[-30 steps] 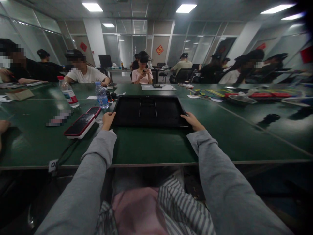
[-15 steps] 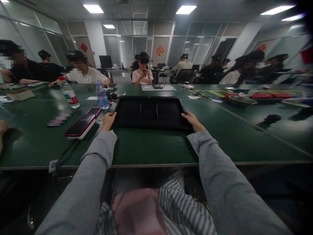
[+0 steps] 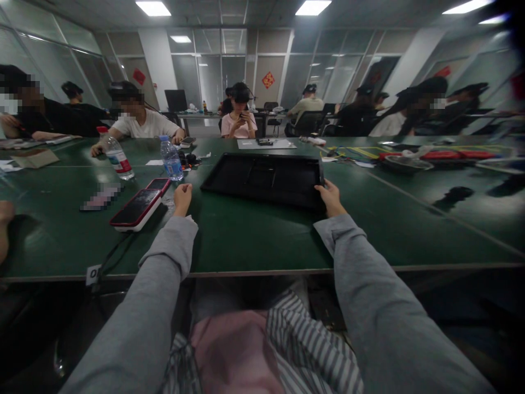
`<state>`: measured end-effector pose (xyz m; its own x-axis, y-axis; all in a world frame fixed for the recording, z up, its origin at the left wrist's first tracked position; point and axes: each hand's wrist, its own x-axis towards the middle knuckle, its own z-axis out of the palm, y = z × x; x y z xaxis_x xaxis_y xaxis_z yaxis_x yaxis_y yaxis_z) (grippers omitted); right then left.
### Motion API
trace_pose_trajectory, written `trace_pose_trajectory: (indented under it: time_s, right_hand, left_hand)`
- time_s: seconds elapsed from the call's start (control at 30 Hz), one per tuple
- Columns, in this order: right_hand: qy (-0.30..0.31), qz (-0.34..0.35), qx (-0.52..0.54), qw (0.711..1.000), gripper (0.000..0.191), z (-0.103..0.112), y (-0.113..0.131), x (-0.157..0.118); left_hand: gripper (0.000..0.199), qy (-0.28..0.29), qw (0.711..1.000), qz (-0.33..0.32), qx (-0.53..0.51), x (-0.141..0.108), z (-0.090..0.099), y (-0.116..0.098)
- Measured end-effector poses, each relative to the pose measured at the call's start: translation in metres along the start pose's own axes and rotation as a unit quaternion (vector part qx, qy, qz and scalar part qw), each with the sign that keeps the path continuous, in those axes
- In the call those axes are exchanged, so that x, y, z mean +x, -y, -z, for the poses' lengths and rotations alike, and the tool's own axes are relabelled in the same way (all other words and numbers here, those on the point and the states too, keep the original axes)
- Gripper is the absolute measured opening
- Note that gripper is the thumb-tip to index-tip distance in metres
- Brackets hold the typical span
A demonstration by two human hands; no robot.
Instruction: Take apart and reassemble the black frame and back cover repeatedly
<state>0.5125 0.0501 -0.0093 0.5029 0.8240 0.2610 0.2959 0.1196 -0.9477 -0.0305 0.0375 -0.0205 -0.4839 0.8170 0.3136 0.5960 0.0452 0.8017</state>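
Note:
A flat black rectangular tray (image 3: 233,178) with a raised rim lies at a slant on the green table, and thin lines form a frame shape in its middle. My right hand (image 3: 331,198) grips the tray's right edge, thumb on the inner side and the other fingers behind the rim. Left of the tray, apart from it, my left hand (image 3: 182,198) hovers over the table with its fingers curled together and nothing seen in them. Close to that hand are a phone-like device in a red-and-white case (image 3: 137,208) and a blue-capped water bottle (image 3: 171,160).
A red-capped bottle (image 3: 118,158) and a blurred flat item (image 3: 101,198) are at the left. Along the far side lie a white sheet (image 3: 266,144), cables (image 3: 353,153) and a bowl (image 3: 408,163). A dark object (image 3: 454,198) sits right. Several people sit around.
My left hand has come off the tray's left edge. The tray has turned, its left end moving right and away from that hand, while my right hand keeps its grip.

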Motion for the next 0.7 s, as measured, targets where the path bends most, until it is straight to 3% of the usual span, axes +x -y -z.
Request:
trace_pose_trajectory:
  time_s: [0.23, 0.4, 0.43, 0.5, 0.6, 0.67, 0.7]
  right_hand:
    - [-0.221, -0.054, -0.065, 0.972, 0.065, 0.020, -0.004, 0.003]
    - [-0.312, -0.121, -0.066, 0.940, 0.071, 0.043, -0.008, 0.001]
    - [-0.316, -0.123, -0.063, 0.939, 0.073, 0.047, -0.009, 0.000]
    - [-0.322, -0.129, -0.054, 0.936, 0.075, 0.054, -0.010, -0.001]
    - [-0.364, -0.145, -0.036, 0.919, 0.075, 0.061, -0.013, -0.002]
    - [-0.386, -0.154, -0.033, 0.909, 0.078, 0.065, -0.015, -0.003]
    - [-0.364, -0.134, -0.044, 0.921, 0.080, 0.067, -0.016, -0.004]
  left_hand:
    - [0.036, -0.021, 1.000, 0.016, 0.017, -0.006, 0.010, -0.010]
    - [0.041, -0.019, 0.999, 0.015, 0.034, -0.015, 0.017, -0.019]
    - [0.041, -0.022, 0.999, 0.000, 0.047, -0.020, 0.017, -0.026]
    - [0.045, -0.037, 0.992, -0.098, 0.072, -0.034, 0.016, -0.046]
    - [0.055, 0.039, 0.955, -0.282, 0.085, -0.057, 0.007, -0.081]
    - [0.053, 0.053, 0.946, -0.305, 0.095, -0.065, 0.000, -0.094]
    - [0.051, 0.063, 0.950, -0.289, 0.104, -0.065, -0.003, -0.094]
